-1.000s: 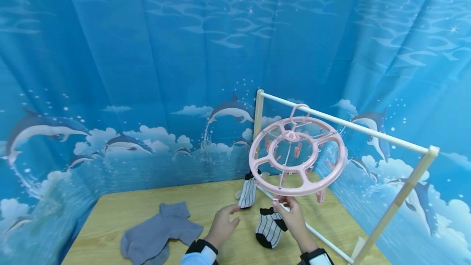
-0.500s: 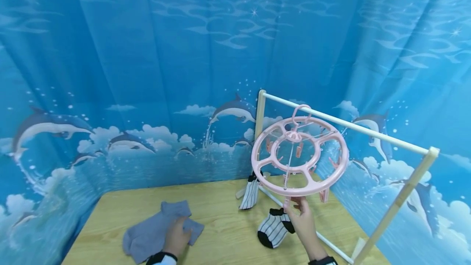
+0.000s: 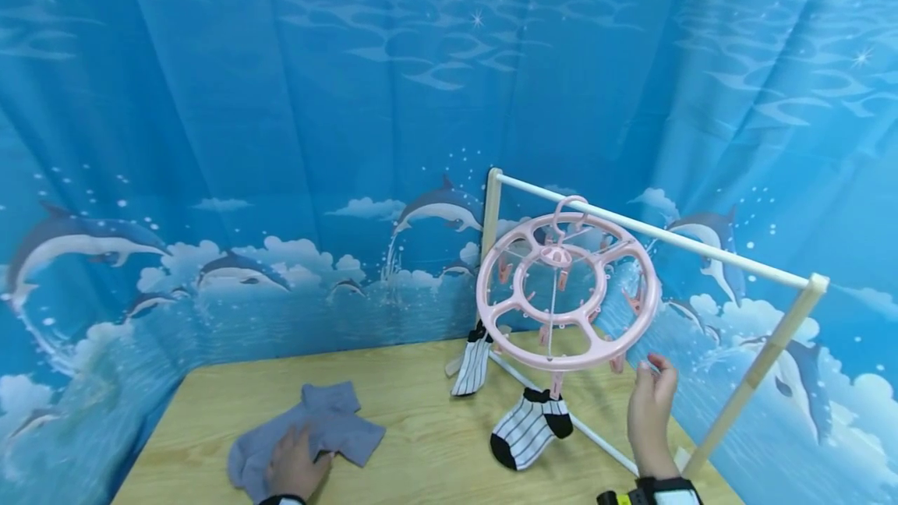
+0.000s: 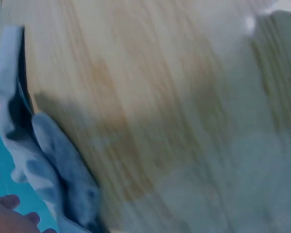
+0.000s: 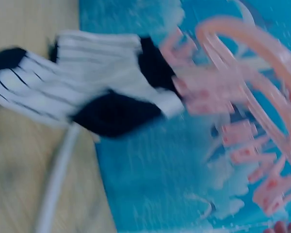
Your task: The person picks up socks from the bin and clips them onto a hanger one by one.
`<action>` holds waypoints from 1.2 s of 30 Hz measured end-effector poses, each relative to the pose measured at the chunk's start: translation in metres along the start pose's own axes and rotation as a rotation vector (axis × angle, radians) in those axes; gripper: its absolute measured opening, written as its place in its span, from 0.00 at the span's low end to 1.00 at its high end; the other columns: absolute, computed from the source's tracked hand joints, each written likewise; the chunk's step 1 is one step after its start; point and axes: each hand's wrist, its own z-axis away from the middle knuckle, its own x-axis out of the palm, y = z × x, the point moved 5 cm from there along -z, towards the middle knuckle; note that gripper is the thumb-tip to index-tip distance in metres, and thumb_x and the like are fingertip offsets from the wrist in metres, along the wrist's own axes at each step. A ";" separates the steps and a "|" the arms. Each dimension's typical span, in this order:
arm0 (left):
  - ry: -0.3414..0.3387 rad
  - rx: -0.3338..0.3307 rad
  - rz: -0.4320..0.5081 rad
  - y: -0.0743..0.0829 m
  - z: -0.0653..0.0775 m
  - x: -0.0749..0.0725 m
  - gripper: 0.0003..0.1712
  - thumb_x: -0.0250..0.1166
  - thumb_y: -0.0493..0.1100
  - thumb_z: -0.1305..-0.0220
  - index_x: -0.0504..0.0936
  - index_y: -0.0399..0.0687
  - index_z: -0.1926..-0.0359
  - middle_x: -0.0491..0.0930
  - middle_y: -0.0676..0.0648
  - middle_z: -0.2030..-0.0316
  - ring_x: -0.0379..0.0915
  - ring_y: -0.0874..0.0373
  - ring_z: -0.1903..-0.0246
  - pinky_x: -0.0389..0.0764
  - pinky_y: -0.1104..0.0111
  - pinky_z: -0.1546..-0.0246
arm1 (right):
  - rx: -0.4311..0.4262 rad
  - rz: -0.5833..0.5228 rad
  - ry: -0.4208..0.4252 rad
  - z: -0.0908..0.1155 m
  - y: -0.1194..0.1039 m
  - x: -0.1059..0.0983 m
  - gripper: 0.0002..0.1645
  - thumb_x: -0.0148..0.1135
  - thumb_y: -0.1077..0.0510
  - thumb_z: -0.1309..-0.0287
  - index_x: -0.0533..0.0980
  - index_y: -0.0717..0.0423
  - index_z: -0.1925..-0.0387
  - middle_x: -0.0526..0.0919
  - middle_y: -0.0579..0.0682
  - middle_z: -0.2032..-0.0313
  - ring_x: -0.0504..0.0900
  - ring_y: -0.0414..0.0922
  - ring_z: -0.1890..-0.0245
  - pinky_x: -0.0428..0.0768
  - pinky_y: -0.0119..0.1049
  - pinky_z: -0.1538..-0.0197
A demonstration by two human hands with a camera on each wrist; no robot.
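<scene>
In the head view my left hand [image 3: 296, 464] is over the grey socks [image 3: 344, 427] at the table's left, fingers spread. The left wrist view shows the fingertips [image 4: 9, 201] at the left edge beside the grey cloth [image 4: 68, 170]. My right hand [image 3: 651, 407] is raised right of the round pink clip hanger [image 3: 596, 349], fingers loosely bent and holding nothing. A black-and-white striped sock [image 3: 528, 431] hangs by its cuff from a pink clothes peg [image 3: 556, 384] at the hanger's front. A second striped sock [image 3: 473, 365] hangs at the hanger's far left.
The hanger hooks over the white top bar [image 3: 666, 234] of a wooden rack, whose right post [image 3: 761, 372] slants down near my right hand. A lower white bar [image 3: 603, 446] runs low behind the front sock. Several more pegs dangle from the ring. A blue dolphin curtain [image 3: 316, 139] surrounds the wooden table [image 3: 421, 443].
My right hand has let go of the front peg and moved right, leaving the striped sock hanging. My left hand has gone left from the middle of the table to the grey socks.
</scene>
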 end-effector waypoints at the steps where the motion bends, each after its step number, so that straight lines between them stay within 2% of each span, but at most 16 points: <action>1: -0.016 -0.015 0.000 -0.003 0.000 0.000 0.41 0.65 0.49 0.50 0.61 0.35 0.38 0.51 0.25 0.37 0.48 0.27 0.40 0.54 0.33 0.47 | 0.036 0.004 -0.017 -0.008 0.001 -0.001 0.24 0.31 0.56 0.32 0.55 0.67 0.41 0.59 0.52 0.46 0.60 0.27 0.58 0.61 0.28 0.53; 4: -0.049 -0.041 -0.007 -0.008 -0.001 0.000 0.44 0.64 0.51 0.50 0.59 0.35 0.36 0.50 0.25 0.36 0.46 0.26 0.40 0.53 0.33 0.47 | 0.141 0.012 -0.102 -0.030 0.005 -0.001 0.28 0.28 0.54 0.32 0.54 0.63 0.36 0.59 0.55 0.41 0.61 0.26 0.58 0.62 0.33 0.51; 6: -0.077 -0.053 -0.005 -0.010 -0.001 0.001 0.44 0.63 0.52 0.50 0.58 0.34 0.36 0.50 0.25 0.37 0.46 0.26 0.40 0.52 0.33 0.47 | 0.205 0.024 -0.198 -0.041 0.009 0.001 0.30 0.29 0.51 0.31 0.52 0.60 0.33 0.63 0.48 0.44 0.63 0.24 0.59 0.64 0.33 0.51; 9: -0.097 -0.064 -0.003 -0.014 0.000 0.002 0.42 0.63 0.51 0.49 0.60 0.34 0.37 0.53 0.26 0.38 0.47 0.27 0.41 0.51 0.32 0.47 | 0.242 0.017 -0.375 -0.047 0.014 0.009 0.29 0.28 0.49 0.31 0.52 0.58 0.33 0.71 0.33 0.56 0.68 0.22 0.64 0.68 0.28 0.53; 12: -0.092 -0.057 -0.012 -0.018 0.001 0.005 0.38 0.62 0.50 0.48 0.63 0.34 0.39 0.56 0.27 0.39 0.48 0.27 0.41 0.50 0.32 0.48 | 0.191 -0.043 -0.494 -0.046 0.014 0.017 0.23 0.27 0.55 0.30 0.58 0.56 0.39 0.73 0.27 0.71 0.73 0.26 0.71 0.72 0.25 0.58; 14: -0.084 -0.053 -0.027 -0.020 0.001 0.008 0.35 0.62 0.48 0.47 0.65 0.34 0.41 0.56 0.28 0.39 0.49 0.28 0.41 0.49 0.31 0.48 | 0.165 -0.054 -0.484 -0.047 0.013 0.019 0.19 0.27 0.59 0.32 0.62 0.49 0.46 0.72 0.27 0.72 0.72 0.28 0.71 0.72 0.24 0.60; 15: -0.078 -0.051 -0.035 -0.020 0.001 0.009 0.34 0.61 0.48 0.47 0.66 0.35 0.41 0.57 0.28 0.39 0.49 0.28 0.41 0.49 0.31 0.48 | 0.170 -0.062 -0.453 -0.048 0.012 0.019 0.18 0.28 0.60 0.33 0.63 0.45 0.50 0.71 0.29 0.72 0.71 0.29 0.71 0.72 0.24 0.61; 19: -0.066 -0.059 -0.062 -0.017 0.002 0.010 0.27 0.61 0.46 0.46 0.73 0.36 0.47 0.60 0.29 0.40 0.51 0.30 0.42 0.53 0.32 0.49 | 0.194 -0.051 -0.342 -0.057 0.007 0.017 0.15 0.31 0.57 0.34 0.62 0.33 0.57 0.67 0.27 0.63 0.69 0.24 0.64 0.70 0.21 0.61; 21: -0.057 -0.061 -0.067 -0.015 0.004 0.009 0.24 0.62 0.45 0.47 0.76 0.37 0.50 0.62 0.30 0.42 0.52 0.30 0.42 0.55 0.34 0.51 | 0.162 -0.133 -0.386 -0.060 0.002 0.018 0.12 0.30 0.55 0.32 0.62 0.37 0.55 0.71 0.28 0.63 0.72 0.27 0.69 0.71 0.22 0.64; 24: -0.056 -0.083 -0.065 -0.016 0.007 0.006 0.19 0.64 0.43 0.48 0.79 0.39 0.55 0.64 0.31 0.43 0.54 0.31 0.43 0.56 0.34 0.52 | 0.050 -0.253 -0.577 -0.056 -0.003 0.023 0.15 0.28 0.53 0.29 0.63 0.43 0.52 0.79 0.31 0.65 0.75 0.33 0.80 0.73 0.28 0.71; 26: -0.055 -0.079 -0.073 -0.017 0.009 0.005 0.16 0.66 0.41 0.51 0.81 0.41 0.58 0.66 0.31 0.44 0.57 0.32 0.43 0.57 0.34 0.52 | -0.018 -0.335 -0.697 -0.051 -0.004 0.024 0.18 0.27 0.54 0.28 0.66 0.48 0.52 0.82 0.36 0.72 0.72 0.40 0.85 0.72 0.33 0.76; 28: -0.059 -0.055 -0.087 -0.019 0.010 0.004 0.14 0.67 0.39 0.53 0.82 0.44 0.62 0.68 0.32 0.45 0.60 0.32 0.44 0.59 0.35 0.51 | -0.071 -0.355 -0.777 -0.045 -0.004 0.025 0.20 0.27 0.57 0.28 0.69 0.50 0.52 0.80 0.39 0.78 0.70 0.44 0.84 0.70 0.36 0.75; 31: -0.057 0.054 -0.086 -0.023 0.011 -0.002 0.14 0.69 0.36 0.58 0.83 0.43 0.64 0.71 0.31 0.47 0.65 0.32 0.47 0.64 0.38 0.50 | -0.100 -0.338 -0.832 -0.037 -0.001 0.026 0.22 0.28 0.62 0.30 0.72 0.49 0.52 0.75 0.43 0.83 0.69 0.44 0.81 0.70 0.34 0.72; 33: -0.069 0.116 -0.051 -0.030 0.013 -0.007 0.18 0.69 0.34 0.60 0.82 0.41 0.62 0.70 0.29 0.47 0.65 0.31 0.47 0.66 0.41 0.49 | -0.118 -0.295 -0.835 -0.033 0.000 0.028 0.22 0.30 0.63 0.30 0.72 0.48 0.51 0.74 0.43 0.82 0.71 0.43 0.79 0.72 0.31 0.69; 36: -0.088 0.166 0.008 -0.045 0.020 -0.016 0.22 0.69 0.33 0.62 0.79 0.39 0.59 0.68 0.27 0.47 0.64 0.29 0.47 0.68 0.44 0.48 | -0.148 -0.254 -0.815 -0.028 -0.001 0.032 0.22 0.33 0.65 0.32 0.71 0.43 0.50 0.75 0.43 0.80 0.74 0.40 0.77 0.74 0.28 0.68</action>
